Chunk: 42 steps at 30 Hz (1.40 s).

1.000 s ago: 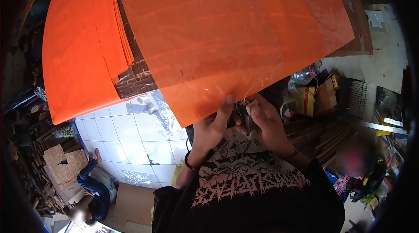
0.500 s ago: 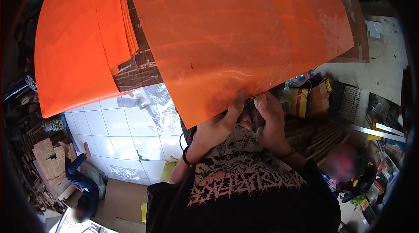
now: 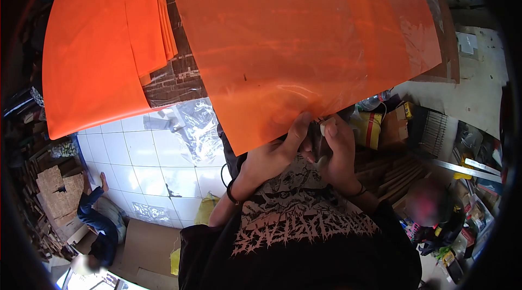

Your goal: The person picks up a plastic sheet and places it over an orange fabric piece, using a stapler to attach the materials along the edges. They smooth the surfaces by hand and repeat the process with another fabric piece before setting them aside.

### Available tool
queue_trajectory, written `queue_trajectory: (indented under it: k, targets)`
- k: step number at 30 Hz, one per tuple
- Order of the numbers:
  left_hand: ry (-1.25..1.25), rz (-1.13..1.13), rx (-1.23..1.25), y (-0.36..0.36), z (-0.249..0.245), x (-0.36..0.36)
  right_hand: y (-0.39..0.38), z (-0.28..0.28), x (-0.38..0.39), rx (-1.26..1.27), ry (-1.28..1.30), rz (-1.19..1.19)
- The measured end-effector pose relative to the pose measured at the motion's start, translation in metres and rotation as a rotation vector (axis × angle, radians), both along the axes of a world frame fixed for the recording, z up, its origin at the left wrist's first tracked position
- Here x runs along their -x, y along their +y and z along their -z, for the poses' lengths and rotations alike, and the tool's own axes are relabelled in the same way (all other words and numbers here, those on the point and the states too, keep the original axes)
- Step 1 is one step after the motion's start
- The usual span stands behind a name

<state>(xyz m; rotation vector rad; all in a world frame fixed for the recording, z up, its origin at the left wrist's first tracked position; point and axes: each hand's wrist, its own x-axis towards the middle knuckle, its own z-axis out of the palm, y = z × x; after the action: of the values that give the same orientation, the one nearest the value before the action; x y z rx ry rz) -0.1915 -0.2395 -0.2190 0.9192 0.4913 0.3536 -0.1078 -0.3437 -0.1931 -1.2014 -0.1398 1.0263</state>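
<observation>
A large orange sheet [image 3: 304,34] with a shiny, see-through surface spreads across the table in front of me. My left hand [image 3: 274,157] is closed at the sheet's near edge, thumb along the rim and fingers curled underneath. Right beside it, my right hand [image 3: 337,154] is closed too, thumb raised near the same edge. Its curled fingers surround a small dark, glossy thing, and I cannot tell what this is. Left of the sheet lies a stack of folded orange sheets [image 3: 98,45], hanging over the table's front edge.
Brown brick-patterned covering [image 3: 182,80] shows between the orange pieces. Below are white floor tiles [image 3: 138,151] with clear plastic film [image 3: 198,132]. One person [image 3: 103,225] is low down at the left; another [image 3: 435,203] is at the right. Wooden strips [image 3: 402,173] and a yellow package [image 3: 367,129] lie rightward.
The view has shifted slightly, so the orange sheets sit a little differently. Both hands keep nearly the same closed grip at the sheet's edge.
</observation>
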Motion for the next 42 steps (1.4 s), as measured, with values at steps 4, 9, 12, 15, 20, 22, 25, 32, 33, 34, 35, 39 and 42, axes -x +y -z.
queue_trajectory:
  k: [4,9,12,15,20,22,25,32,33,34,35,39,42]
  targets:
    - [0.012,-0.059,0.040,-0.001,-0.004,-0.004,0.005,0.000,0.002,0.013,-0.007,0.043]
    - [-0.004,-0.034,0.049,0.000,-0.004,-0.003,0.006,-0.001,0.002,0.025,-0.028,0.051]
    - [-0.024,-0.043,0.000,0.001,-0.002,-0.004,0.005,0.004,0.001,0.011,-0.035,0.052]
    - [-0.030,-0.040,-0.036,0.003,-0.001,-0.004,0.005,0.005,0.001,-0.003,-0.041,0.049]
    - [0.009,0.001,-0.041,0.006,-0.005,-0.004,0.007,0.006,0.001,-0.006,-0.096,0.063]
    - [-0.019,-0.026,-0.047,0.005,-0.005,-0.005,0.008,0.005,0.001,-0.012,-0.079,0.060]
    - [-0.011,-0.018,-0.017,0.006,-0.007,-0.004,0.007,0.007,0.000,-0.002,-0.101,0.053]
    - [0.003,0.013,-0.040,0.007,-0.006,-0.003,0.007,0.006,0.000,-0.021,-0.093,0.045]
    - [-0.014,-0.003,-0.031,0.005,-0.003,-0.004,0.007,0.006,0.000,-0.019,-0.093,0.048]
    - [-0.031,-0.019,-0.020,0.003,-0.001,-0.004,0.007,0.006,0.000,-0.016,-0.092,0.052]
    - [-0.032,-0.022,-0.020,0.003,-0.001,-0.004,0.007,0.006,0.000,-0.021,-0.083,0.049]
    - [-0.032,-0.029,-0.029,0.003,-0.001,-0.004,0.006,0.009,0.000,-0.030,-0.064,0.043]
    - [-0.017,-0.016,-0.021,0.004,-0.002,-0.003,0.006,0.008,-0.001,-0.017,-0.087,0.040]
